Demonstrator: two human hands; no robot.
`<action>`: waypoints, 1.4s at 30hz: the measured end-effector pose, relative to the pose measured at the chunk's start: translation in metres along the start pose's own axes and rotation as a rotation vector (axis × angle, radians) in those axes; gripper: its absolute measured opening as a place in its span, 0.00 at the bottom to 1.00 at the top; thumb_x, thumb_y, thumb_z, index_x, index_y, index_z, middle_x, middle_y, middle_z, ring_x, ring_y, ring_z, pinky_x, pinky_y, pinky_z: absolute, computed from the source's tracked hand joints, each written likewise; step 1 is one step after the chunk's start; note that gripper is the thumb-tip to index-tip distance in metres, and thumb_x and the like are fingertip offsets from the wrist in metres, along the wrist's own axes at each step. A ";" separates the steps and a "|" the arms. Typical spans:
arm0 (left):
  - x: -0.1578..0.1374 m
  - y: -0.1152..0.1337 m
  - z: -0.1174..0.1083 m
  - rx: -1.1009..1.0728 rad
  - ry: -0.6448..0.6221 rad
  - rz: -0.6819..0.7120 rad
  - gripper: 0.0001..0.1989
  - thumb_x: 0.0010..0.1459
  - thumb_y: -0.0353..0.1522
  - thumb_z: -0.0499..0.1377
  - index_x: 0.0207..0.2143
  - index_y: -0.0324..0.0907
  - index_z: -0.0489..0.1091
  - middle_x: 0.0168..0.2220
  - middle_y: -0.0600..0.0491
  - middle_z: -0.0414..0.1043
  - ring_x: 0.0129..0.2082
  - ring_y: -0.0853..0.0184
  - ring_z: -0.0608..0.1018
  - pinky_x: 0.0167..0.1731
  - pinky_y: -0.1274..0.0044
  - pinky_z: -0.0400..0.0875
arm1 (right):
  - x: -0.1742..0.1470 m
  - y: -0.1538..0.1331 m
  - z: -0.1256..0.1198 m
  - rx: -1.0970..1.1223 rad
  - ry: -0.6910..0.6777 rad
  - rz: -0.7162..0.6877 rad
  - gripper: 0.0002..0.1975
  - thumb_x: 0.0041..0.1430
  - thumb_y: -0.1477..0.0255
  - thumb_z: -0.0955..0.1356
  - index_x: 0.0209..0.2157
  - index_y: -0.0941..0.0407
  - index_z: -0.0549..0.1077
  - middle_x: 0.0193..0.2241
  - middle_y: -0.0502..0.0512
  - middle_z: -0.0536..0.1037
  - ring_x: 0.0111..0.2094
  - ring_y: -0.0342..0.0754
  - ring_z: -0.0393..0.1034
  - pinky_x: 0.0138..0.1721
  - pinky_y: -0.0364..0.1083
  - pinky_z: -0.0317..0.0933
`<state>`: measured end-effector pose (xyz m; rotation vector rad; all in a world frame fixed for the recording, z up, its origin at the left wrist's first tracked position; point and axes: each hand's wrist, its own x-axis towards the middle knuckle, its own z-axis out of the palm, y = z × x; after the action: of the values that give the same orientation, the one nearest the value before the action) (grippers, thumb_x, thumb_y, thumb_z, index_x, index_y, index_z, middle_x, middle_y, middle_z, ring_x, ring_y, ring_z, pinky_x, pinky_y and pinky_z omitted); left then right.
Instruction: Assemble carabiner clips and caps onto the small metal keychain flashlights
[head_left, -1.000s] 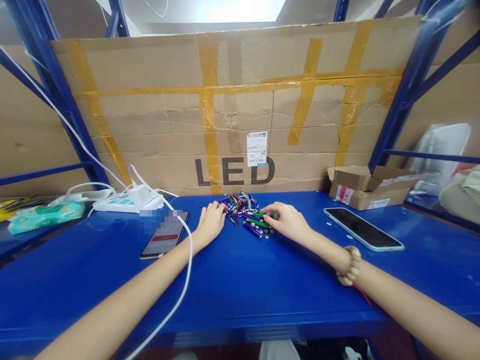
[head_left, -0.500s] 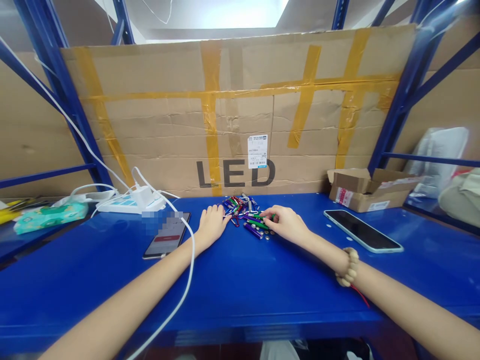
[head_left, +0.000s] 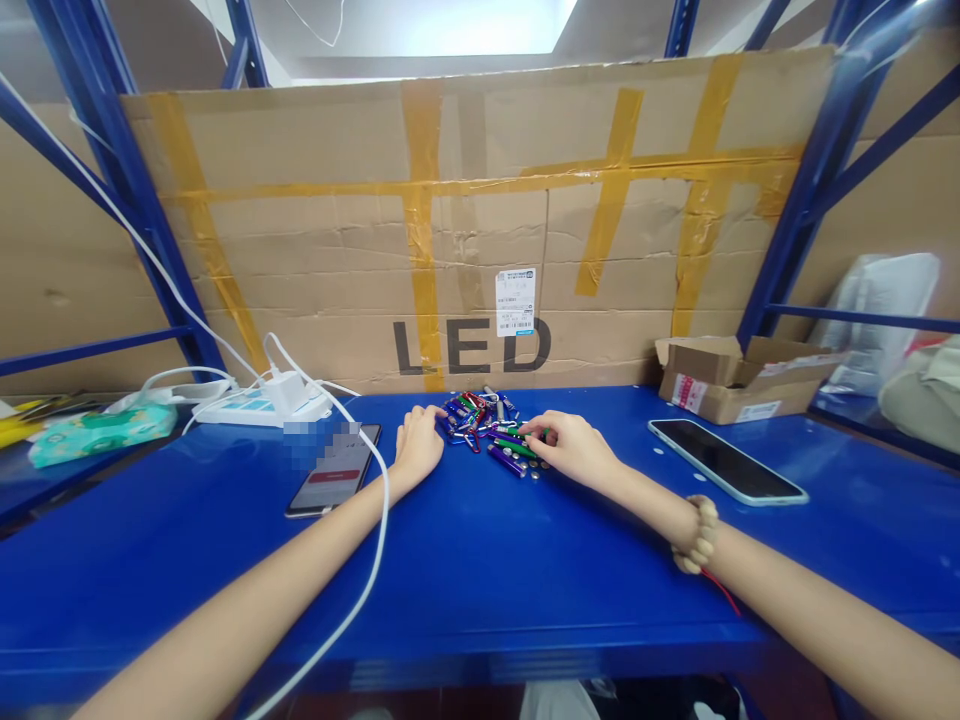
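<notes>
A pile of small metallic-coloured tubes and carabiner clips in purple, green, red and silver lies on the blue table near the cardboard. At its left edge rests my left hand, fingers stretched out and apart, holding nothing that I can see. My right hand is at the right edge with its fingers curled round a green tube, mostly hidden by the hand. Another green tube and a purple tube lie beside its fingertips. Small silver discs are scattered next to them.
Left of my left hand lies a phone, with a white cable crossing over my forearm. Behind it stands a power strip. To the right are another phone and an open cardboard box. Taped cardboard closes off the back.
My left hand has drawn back leftward off the pile, uncovering some clips. My right hand has stayed almost where it was.
</notes>
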<state>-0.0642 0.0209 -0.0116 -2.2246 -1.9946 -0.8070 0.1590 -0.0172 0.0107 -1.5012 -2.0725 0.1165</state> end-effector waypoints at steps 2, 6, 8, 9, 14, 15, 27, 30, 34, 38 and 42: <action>-0.002 0.001 0.000 0.086 -0.006 0.006 0.18 0.56 0.23 0.43 0.43 0.44 0.66 0.42 0.46 0.65 0.45 0.58 0.67 0.42 0.68 0.62 | 0.000 0.000 0.001 0.001 0.003 -0.003 0.11 0.51 0.73 0.64 0.33 0.50 0.76 0.32 0.49 0.76 0.28 0.43 0.68 0.24 0.41 0.54; -0.006 0.008 -0.005 0.230 -0.024 0.082 0.18 0.58 0.25 0.42 0.44 0.43 0.67 0.42 0.44 0.63 0.44 0.57 0.66 0.41 0.67 0.62 | 0.000 0.002 0.002 0.005 0.004 -0.015 0.11 0.51 0.73 0.64 0.34 0.50 0.76 0.32 0.48 0.76 0.29 0.43 0.67 0.24 0.41 0.54; -0.007 0.013 -0.009 0.305 -0.034 0.107 0.18 0.58 0.24 0.42 0.44 0.43 0.67 0.44 0.43 0.62 0.45 0.57 0.66 0.41 0.68 0.61 | 0.000 0.002 0.002 0.007 0.001 -0.017 0.11 0.51 0.73 0.63 0.34 0.50 0.76 0.31 0.48 0.76 0.29 0.43 0.67 0.25 0.41 0.54; -0.008 0.016 -0.011 0.342 -0.037 0.120 0.18 0.58 0.23 0.43 0.44 0.42 0.67 0.44 0.43 0.62 0.46 0.57 0.65 0.42 0.67 0.61 | 0.000 0.002 0.002 0.009 -0.001 -0.018 0.11 0.51 0.73 0.63 0.34 0.50 0.76 0.31 0.48 0.76 0.29 0.43 0.67 0.25 0.41 0.55; -0.009 0.022 -0.018 0.442 -0.077 0.160 0.15 0.57 0.23 0.45 0.39 0.39 0.69 0.45 0.41 0.64 0.48 0.55 0.65 0.44 0.67 0.60 | 0.001 0.002 0.003 0.011 -0.012 -0.011 0.10 0.51 0.73 0.64 0.33 0.51 0.76 0.32 0.48 0.76 0.29 0.43 0.67 0.26 0.41 0.56; -0.009 0.021 -0.018 0.445 -0.084 0.159 0.15 0.57 0.23 0.45 0.39 0.38 0.69 0.45 0.41 0.64 0.48 0.55 0.65 0.43 0.67 0.60 | 0.002 0.003 0.004 0.013 -0.014 -0.011 0.10 0.51 0.72 0.64 0.34 0.51 0.76 0.32 0.48 0.76 0.29 0.43 0.67 0.26 0.41 0.56; -0.012 0.022 -0.011 0.242 0.085 0.246 0.12 0.55 0.25 0.45 0.37 0.37 0.65 0.40 0.45 0.66 0.42 0.58 0.67 0.41 0.68 0.61 | 0.005 0.011 0.010 0.074 0.021 -0.098 0.09 0.53 0.69 0.64 0.34 0.53 0.76 0.31 0.50 0.76 0.27 0.43 0.67 0.27 0.42 0.59; -0.016 0.029 -0.014 0.163 0.087 0.275 0.09 0.56 0.27 0.46 0.37 0.38 0.63 0.39 0.46 0.66 0.40 0.60 0.67 0.40 0.69 0.62 | 0.004 0.008 0.008 0.128 0.060 -0.157 0.12 0.56 0.64 0.64 0.35 0.53 0.76 0.32 0.51 0.75 0.27 0.42 0.67 0.29 0.43 0.60; -0.020 0.034 -0.013 0.133 0.059 0.369 0.11 0.60 0.32 0.44 0.39 0.38 0.62 0.41 0.46 0.67 0.42 0.60 0.68 0.42 0.68 0.62 | 0.001 -0.001 0.003 0.161 0.050 -0.270 0.16 0.57 0.58 0.63 0.38 0.52 0.75 0.31 0.51 0.74 0.25 0.41 0.66 0.28 0.41 0.59; -0.022 0.037 -0.010 0.156 0.059 0.542 0.16 0.63 0.35 0.40 0.40 0.38 0.63 0.42 0.45 0.68 0.43 0.60 0.68 0.42 0.69 0.63 | -0.005 -0.009 -0.001 0.130 -0.009 -0.365 0.15 0.55 0.58 0.65 0.38 0.52 0.75 0.31 0.50 0.74 0.25 0.40 0.66 0.26 0.40 0.58; -0.024 0.040 -0.008 0.174 0.109 0.664 0.15 0.63 0.35 0.40 0.40 0.37 0.63 0.42 0.44 0.68 0.43 0.60 0.70 0.41 0.70 0.65 | -0.007 -0.011 -0.002 0.063 0.025 -0.381 0.13 0.55 0.60 0.65 0.35 0.53 0.74 0.28 0.50 0.72 0.27 0.41 0.66 0.27 0.40 0.57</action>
<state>-0.0305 -0.0107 -0.0020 -2.4268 -1.0973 -0.6173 0.1517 -0.0276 0.0140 -1.0423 -2.2708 0.0163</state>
